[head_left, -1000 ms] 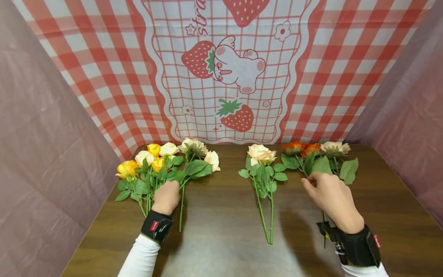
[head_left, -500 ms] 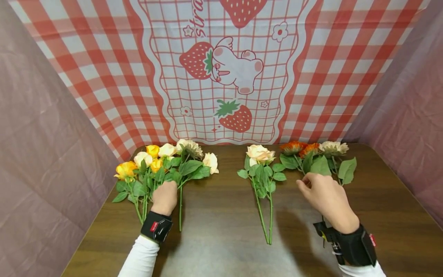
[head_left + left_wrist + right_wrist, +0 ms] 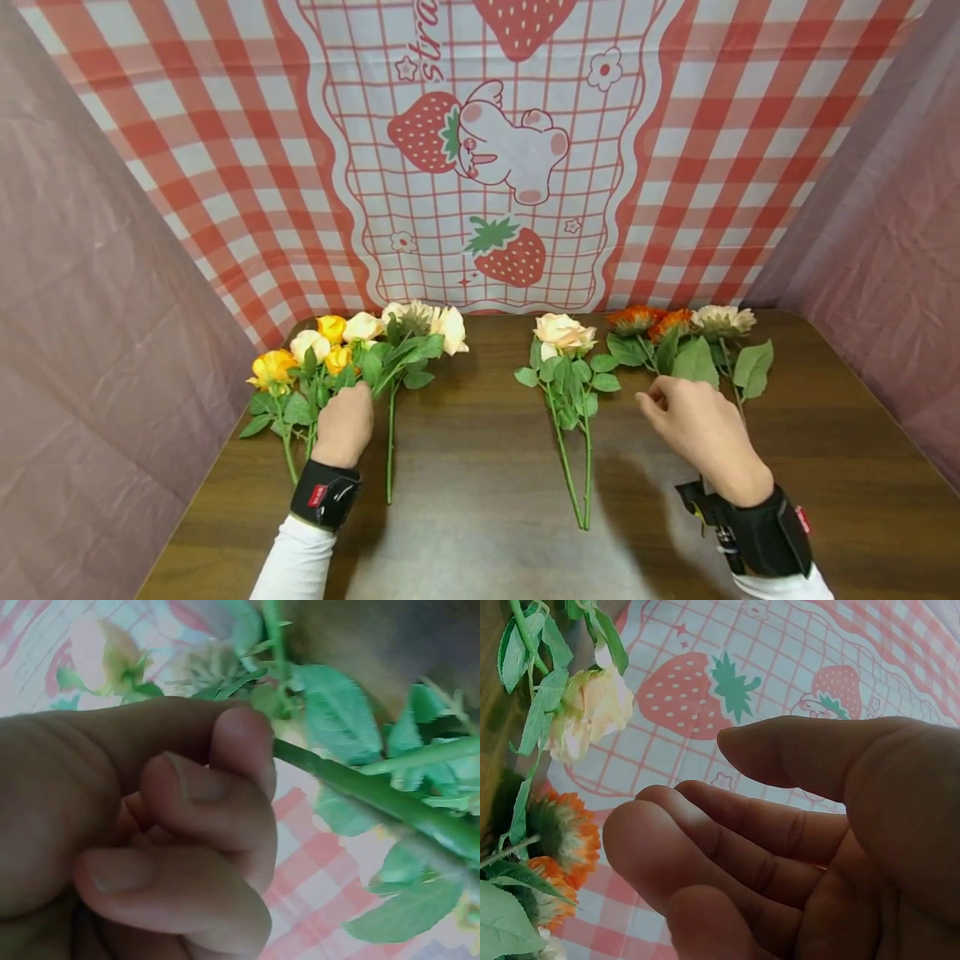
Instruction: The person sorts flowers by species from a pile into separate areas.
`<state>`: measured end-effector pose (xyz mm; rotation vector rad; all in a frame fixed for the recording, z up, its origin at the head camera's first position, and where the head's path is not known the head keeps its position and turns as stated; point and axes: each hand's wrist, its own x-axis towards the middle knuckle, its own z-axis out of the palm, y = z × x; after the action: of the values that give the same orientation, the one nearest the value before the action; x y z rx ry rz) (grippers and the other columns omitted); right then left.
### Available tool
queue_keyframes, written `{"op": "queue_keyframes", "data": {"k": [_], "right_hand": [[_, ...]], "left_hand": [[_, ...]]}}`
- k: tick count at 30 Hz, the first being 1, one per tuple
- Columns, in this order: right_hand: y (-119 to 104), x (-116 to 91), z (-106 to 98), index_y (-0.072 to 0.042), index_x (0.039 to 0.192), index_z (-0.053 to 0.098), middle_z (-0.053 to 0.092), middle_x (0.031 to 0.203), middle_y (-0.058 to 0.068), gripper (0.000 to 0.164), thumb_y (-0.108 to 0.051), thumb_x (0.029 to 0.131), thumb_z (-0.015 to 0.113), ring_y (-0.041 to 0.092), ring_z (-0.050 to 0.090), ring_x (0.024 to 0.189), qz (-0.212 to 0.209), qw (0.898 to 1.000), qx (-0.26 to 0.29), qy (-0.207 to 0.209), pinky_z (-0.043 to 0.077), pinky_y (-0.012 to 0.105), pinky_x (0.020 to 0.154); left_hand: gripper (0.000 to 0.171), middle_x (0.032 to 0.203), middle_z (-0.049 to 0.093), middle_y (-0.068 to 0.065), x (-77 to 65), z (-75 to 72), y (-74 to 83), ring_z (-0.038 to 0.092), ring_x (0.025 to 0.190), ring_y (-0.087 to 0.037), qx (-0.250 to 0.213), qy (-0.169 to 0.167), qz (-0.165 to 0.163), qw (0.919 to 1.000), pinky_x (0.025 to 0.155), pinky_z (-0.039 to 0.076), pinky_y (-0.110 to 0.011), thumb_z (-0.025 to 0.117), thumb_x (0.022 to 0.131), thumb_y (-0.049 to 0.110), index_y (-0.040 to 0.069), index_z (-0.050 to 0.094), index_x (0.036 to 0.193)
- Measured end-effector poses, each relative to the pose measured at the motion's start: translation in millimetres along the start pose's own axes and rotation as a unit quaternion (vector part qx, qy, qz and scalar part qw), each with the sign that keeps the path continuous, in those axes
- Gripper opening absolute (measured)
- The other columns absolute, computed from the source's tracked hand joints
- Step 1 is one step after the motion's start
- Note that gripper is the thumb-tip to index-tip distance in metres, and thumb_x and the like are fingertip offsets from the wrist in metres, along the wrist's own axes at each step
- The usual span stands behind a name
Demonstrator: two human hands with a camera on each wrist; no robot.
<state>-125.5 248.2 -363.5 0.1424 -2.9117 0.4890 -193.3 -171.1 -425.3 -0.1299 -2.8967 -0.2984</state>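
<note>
My left hand pinches the green stem of a cream rose at the left of the table. In the left wrist view the stem comes out past the curled fingertips. Close around this hand lie yellow roses, other cream roses and a pale dahlia-like flower. My right hand hovers over the stems of orange flowers and a pale flower. In the right wrist view its thumb is apart from loosely bent fingers, which hold nothing.
Between the hands lie peach roses with two stems towards the front. A red-and-white checked strawberry cloth hangs behind the brown table. Pinkish curtains stand at both sides.
My left hand has moved left with the cream rose, whose head and leaves have shifted left and up over the pale flower beside it. My right hand has barely moved.
</note>
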Motion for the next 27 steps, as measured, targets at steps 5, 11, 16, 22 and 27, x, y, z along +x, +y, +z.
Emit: {"op": "queue_keyframes", "data": {"k": [5,11,16,22,27], "right_hand": [[-1.0,0.7,1.4,-0.010,0.080,0.064,0.048,0.058,-0.002,0.019,-0.022,0.094,0.064,0.015,0.042,0.049,-0.004,1.000,-0.001,0.001,0.030,0.031,0.047],[-2.8,-0.3,4.2,-0.009,0.082,0.066,0.049,0.058,-0.002,0.018,-0.022,0.094,0.065,0.014,0.041,0.048,-0.008,1.000,0.000,0.001,0.030,0.031,0.047],[-8.0,-1.9,5.2,-0.009,0.084,0.067,0.052,0.059,-0.003,0.015,-0.020,0.094,0.066,0.013,0.042,0.048,-0.016,1.000,0.005,0.005,0.031,0.030,0.047],[-24.0,-4.8,9.0,-0.011,0.089,0.071,0.056,0.063,-0.007,0.009,-0.019,0.092,0.069,0.008,0.045,0.052,-0.054,0.998,0.039,0.003,0.036,0.029,0.050],[-46.4,-9.0,16.8,-0.014,0.093,0.073,0.064,0.073,-0.010,0.003,-0.016,0.092,0.071,0.000,0.054,0.060,-0.104,0.990,0.095,-0.005,0.044,0.025,0.055]], "left_hand": [[0.009,0.066,0.058,-0.026,-1.7,-12.3,2.6,0.061,0.057,-0.044,-0.030,0.025,0.027,0.9989,0.046,0.049,-0.052,0.057,0.089,-0.003,-0.006,0.055,0.082],[0.010,0.066,0.057,-0.017,-1.3,-29.1,5.1,0.061,0.057,-0.032,-0.089,0.008,0.033,0.9954,0.046,0.049,-0.043,0.057,0.094,0.002,-0.003,0.055,0.086],[0.009,0.068,0.060,-0.009,-2.2,-42.5,12.0,0.053,0.055,-0.017,-0.170,0.020,0.051,0.9839,0.050,0.045,-0.031,0.059,0.095,0.003,-0.001,0.061,0.087],[0.008,0.070,0.063,-0.001,-11.6,-53.3,32.7,0.053,0.057,-0.010,-0.290,0.009,0.067,0.9546,0.052,0.043,-0.024,0.062,0.096,0.009,0.005,0.065,0.091],[0.005,0.069,0.066,-0.001,-21.9,-54.6,54.3,0.060,0.058,-0.010,-0.385,0.006,0.096,0.9178,0.046,0.041,-0.023,0.065,0.095,0.009,0.006,0.066,0.090]]}}
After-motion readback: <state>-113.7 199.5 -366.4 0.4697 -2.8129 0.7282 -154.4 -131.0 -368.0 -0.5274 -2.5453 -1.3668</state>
